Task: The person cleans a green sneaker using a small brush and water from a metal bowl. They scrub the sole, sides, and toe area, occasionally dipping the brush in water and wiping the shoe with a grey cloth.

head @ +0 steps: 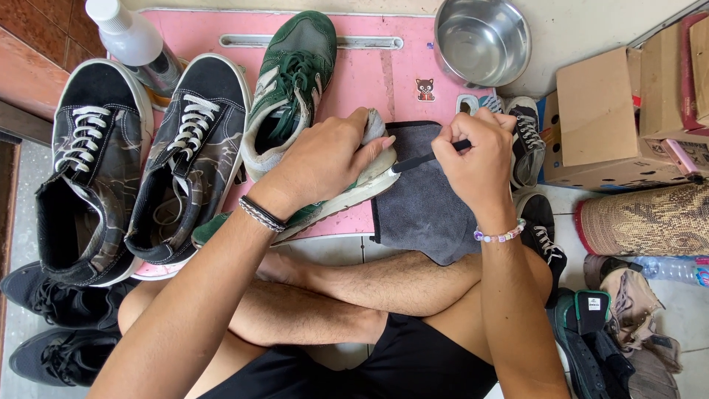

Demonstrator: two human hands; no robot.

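From the head camera, the left hand [325, 159] lies near the centre of the view, its fingers wrapped over the toe end of a green sneaker [336, 199] that rests on its side, pale sole turned toward the person, on a pink board [384, 74]. The fingers are curled closed around the shoe and pin a small grey cloth [374, 124] against it at the fingertips. At three o'clock from that hand, just beside it, the right hand [476, 159] has its fingers pinched shut on a thin dark-handled tool [428, 157] whose pale tip touches the edge of the sneaker's sole. Under the right hand a dark grey towel [417, 207] is spread across the board's near edge. The second green sneaker [292, 81] stands at eleven o'clock from the left hand, toe pointing away. At nine o'clock stand two black camouflage high-tops [148, 162] side by side, with a white spray bottle [133, 37] at their far end. A steel bowl [481, 38] sits at one o'clock beyond the board. At three o'clock from the right hand are small black sneakers [526, 137], cardboard boxes [613, 118] and a woven roll [642, 218]. More black shoes [59, 325] lie at the seven o'clock corner.
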